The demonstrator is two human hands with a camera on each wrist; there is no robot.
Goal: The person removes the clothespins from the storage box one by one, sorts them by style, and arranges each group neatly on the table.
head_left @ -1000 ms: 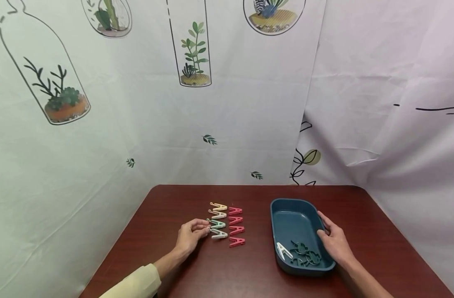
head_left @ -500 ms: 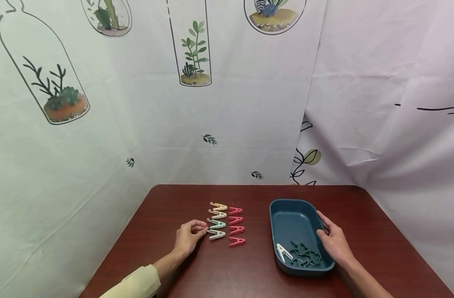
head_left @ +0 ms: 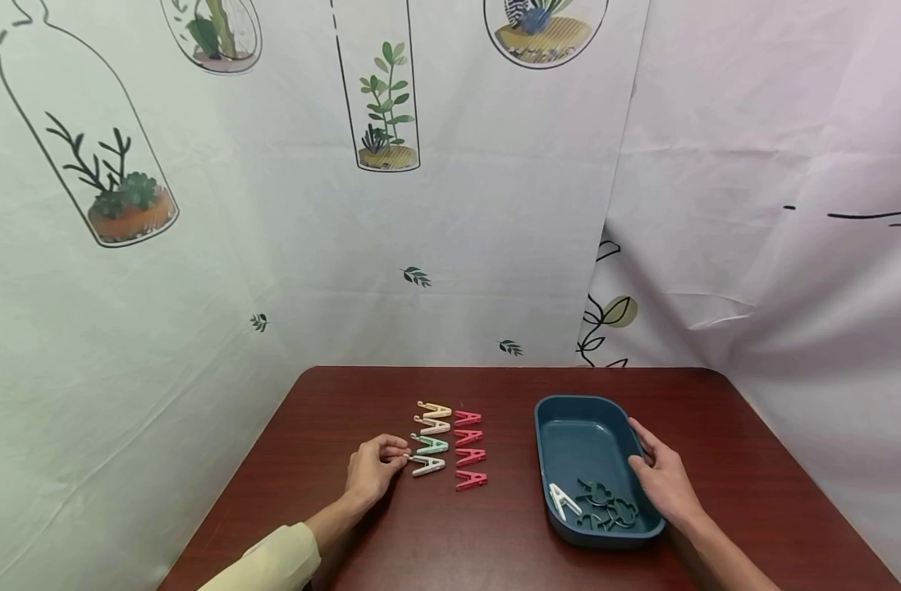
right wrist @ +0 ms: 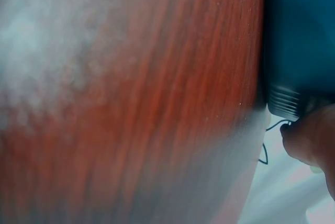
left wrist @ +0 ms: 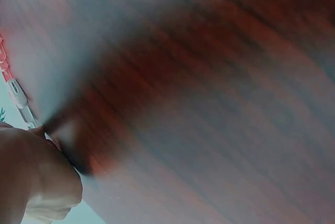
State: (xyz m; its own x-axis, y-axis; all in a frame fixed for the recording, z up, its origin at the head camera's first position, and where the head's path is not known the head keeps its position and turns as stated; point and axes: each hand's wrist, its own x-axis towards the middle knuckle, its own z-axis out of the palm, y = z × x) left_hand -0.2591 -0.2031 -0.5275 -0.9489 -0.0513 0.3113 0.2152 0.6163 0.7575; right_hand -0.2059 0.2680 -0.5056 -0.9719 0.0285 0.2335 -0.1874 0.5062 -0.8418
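My left hand (head_left: 372, 470) pinches the hooked end of a white clothespin (head_left: 428, 466), the nearest in a column of pale clothespins lying on the table. Just beyond it lies a mint green clothespin (head_left: 430, 444), then a cream one (head_left: 433, 425) and a yellow one (head_left: 436, 410). To the right runs a column of several red clothespins (head_left: 469, 478). In the left wrist view the white clothespin (left wrist: 18, 94) shows at the fingertips. My right hand (head_left: 666, 480) grips the right wall of a blue tray (head_left: 542, 447), thumb over the rim.
Inside the tray lie a white clothespin (head_left: 564, 500) and several dark green clips (head_left: 607, 502) at the near end. The dark red wooden table (head_left: 495, 542) meets printed white cloth (head_left: 458, 230) at its back and sides.
My left hand has drawn the nearest white clothespin slightly to the left. The tray shifted a touch to the left early on, with my right hand still on it.
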